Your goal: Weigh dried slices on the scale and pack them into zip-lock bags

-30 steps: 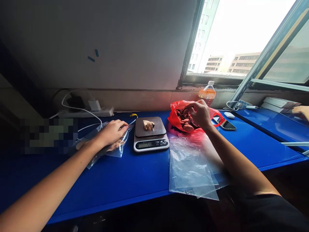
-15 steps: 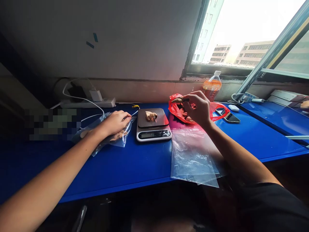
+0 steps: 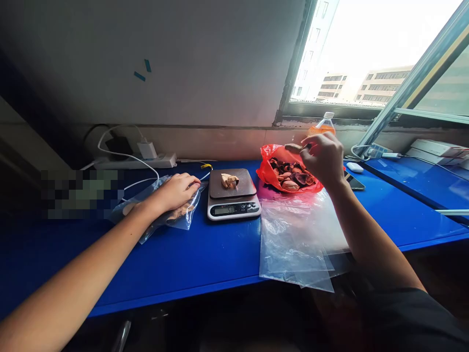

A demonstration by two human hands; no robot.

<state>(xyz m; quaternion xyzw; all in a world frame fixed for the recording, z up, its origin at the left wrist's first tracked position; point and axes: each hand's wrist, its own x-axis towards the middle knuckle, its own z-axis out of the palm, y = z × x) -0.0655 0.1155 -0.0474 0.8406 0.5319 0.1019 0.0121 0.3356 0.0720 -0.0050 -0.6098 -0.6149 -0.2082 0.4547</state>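
One digital scale point(image 3: 234, 196) (readout point(image 3: 224, 210) unclear)

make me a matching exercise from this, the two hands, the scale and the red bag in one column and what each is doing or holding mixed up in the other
1. left hand
2. right hand
3. scale
4. red bag

A. pinches an elongated piece in the air
B. stands open, with many pieces inside
C. rests on a clear bag
D. bears a pale, curled piece on its plate

Pairs: 1-C, 2-A, 3-D, 4-B
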